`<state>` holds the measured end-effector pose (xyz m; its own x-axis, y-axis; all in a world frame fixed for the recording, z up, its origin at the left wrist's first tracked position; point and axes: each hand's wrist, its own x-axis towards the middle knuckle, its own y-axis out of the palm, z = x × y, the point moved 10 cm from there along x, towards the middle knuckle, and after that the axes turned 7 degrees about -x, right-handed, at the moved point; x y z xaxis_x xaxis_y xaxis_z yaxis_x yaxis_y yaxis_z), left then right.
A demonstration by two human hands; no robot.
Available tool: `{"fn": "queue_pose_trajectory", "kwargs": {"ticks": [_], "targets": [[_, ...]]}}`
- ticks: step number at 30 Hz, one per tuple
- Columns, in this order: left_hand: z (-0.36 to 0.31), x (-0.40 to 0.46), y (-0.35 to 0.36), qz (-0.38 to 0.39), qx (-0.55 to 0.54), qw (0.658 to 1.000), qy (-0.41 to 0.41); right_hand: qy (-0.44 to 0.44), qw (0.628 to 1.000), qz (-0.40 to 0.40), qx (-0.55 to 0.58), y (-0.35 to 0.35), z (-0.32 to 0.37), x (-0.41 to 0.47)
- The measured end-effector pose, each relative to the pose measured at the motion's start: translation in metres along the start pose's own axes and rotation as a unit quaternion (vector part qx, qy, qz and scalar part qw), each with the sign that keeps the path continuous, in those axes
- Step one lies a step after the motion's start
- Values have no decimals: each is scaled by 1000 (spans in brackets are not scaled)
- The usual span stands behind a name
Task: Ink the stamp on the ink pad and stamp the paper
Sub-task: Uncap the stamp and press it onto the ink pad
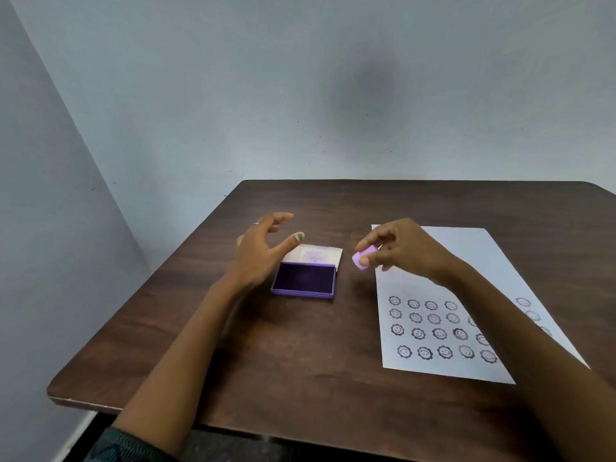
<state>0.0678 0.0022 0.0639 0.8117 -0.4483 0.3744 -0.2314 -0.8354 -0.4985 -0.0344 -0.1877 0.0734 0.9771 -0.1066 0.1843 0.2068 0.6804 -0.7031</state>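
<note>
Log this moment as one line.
right hand: pinches stamp | left hand: open beside ink pad | paper: partly stamped

- stamp (364, 258) face – hidden, fingers of right hand (405, 250) cover most of it
- paper (466, 261) – right arm hides several prints
- table (300, 361) cut off right

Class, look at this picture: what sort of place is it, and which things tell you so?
Probably a plain indoor room set up as a craft or stamping desk: a dark wooden table against bare pale walls, an open purple ink pad, and a paper covered in smiley stamps.
</note>
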Motion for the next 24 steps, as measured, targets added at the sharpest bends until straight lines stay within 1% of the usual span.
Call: {"fn": "queue_pose_trajectory", "kwargs": {"ticks": [2,4,7,9,10,12,13,16,19,24], "targets": [[-21,0,10,-6,-7,999,46,18,995,-55,76,-12,-11,0],[-40,1,28,14,-14,997,79,37,984,-78,159,-18,-22,-1],[-62,5,61,76,-34,992,98,49,955,-65,286,-18,-28,-4],[-74,10,78,104,-59,988,100,50,935,-53,346,-19,-31,-5],[-81,14,83,108,-77,986,103,50,925,-47,374,-19,-31,-4],[-94,18,83,89,-123,981,124,47,904,-40,423,-20,-32,-5],[-100,21,82,72,-141,978,137,45,897,-38,438,-23,-32,-5],[-98,17,77,36,-175,974,136,46,884,-24,464,-20,-32,-6],[-97,12,78,20,-162,975,151,38,883,-14,468,-21,-32,-3],[-104,5,71,0,-164,973,163,18,890,-1,456,-19,-27,-4]]}}
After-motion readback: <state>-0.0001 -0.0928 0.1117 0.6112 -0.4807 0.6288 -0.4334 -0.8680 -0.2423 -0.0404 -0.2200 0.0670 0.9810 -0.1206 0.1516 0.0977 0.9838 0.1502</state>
